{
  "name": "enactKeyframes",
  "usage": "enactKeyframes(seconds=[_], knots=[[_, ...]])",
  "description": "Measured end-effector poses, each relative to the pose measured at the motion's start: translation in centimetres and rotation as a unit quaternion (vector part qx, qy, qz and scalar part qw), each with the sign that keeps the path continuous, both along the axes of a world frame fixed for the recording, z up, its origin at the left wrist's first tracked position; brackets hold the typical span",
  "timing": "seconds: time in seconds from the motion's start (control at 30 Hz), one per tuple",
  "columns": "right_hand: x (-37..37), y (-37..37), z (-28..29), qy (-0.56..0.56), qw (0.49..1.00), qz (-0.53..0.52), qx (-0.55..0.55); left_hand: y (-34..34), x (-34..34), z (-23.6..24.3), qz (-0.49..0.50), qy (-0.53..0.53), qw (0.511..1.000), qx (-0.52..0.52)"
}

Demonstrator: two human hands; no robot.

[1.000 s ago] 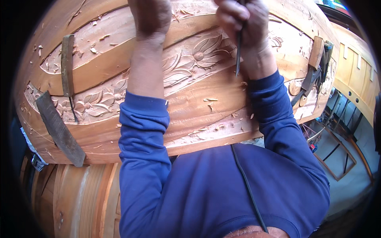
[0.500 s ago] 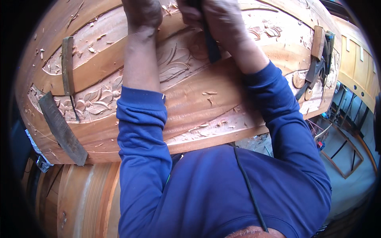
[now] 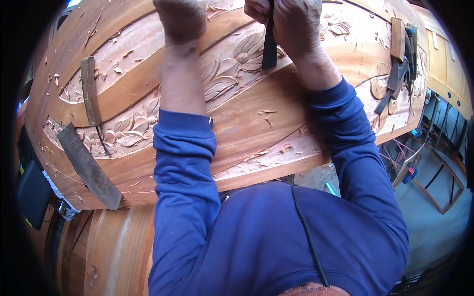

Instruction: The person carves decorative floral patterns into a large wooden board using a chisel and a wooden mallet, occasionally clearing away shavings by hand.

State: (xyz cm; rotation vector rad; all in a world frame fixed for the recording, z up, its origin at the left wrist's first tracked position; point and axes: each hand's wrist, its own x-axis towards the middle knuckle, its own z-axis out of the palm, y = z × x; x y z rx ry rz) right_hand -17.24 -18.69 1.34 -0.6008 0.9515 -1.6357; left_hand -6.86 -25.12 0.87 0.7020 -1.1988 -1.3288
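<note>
Both hands [image 3: 237,15] grip tools above smooth, flower-carved wood panel [image 3: 237,98].

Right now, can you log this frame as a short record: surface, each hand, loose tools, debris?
surface: large curved wooden panel carved with flower and leaf relief
right hand: closed around a dark chisel, blade down on the carving
left hand: fisted at the top edge of the frame; whether it holds anything is hidden
loose tools: flat wooden stick and dark flat bar at left; several dark tools at right
debris: wood chips scattered on the panel
</note>
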Motion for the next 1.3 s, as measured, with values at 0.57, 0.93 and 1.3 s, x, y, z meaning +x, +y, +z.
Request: enactKeyframes(seconds=[0.57,0.93,1.3], knots=[[2.8,-1.4,-3.5,-0.025,0.993,0.114,0.012,-1.9,1.2,-3.3,0.053,0.078,0.995,-0.025],[-1.3,-1.1,-1.0,-0.025,0.996,0.029,0.081,-1.3,1.7,-1.5,-0.055,0.089,0.995,-0.004],[2.0,-0.1,0.0,0.002,1.0,0.018,0.006,-1.1,-0.3,-1.6,-0.07,0.094,0.992,-0.044]])
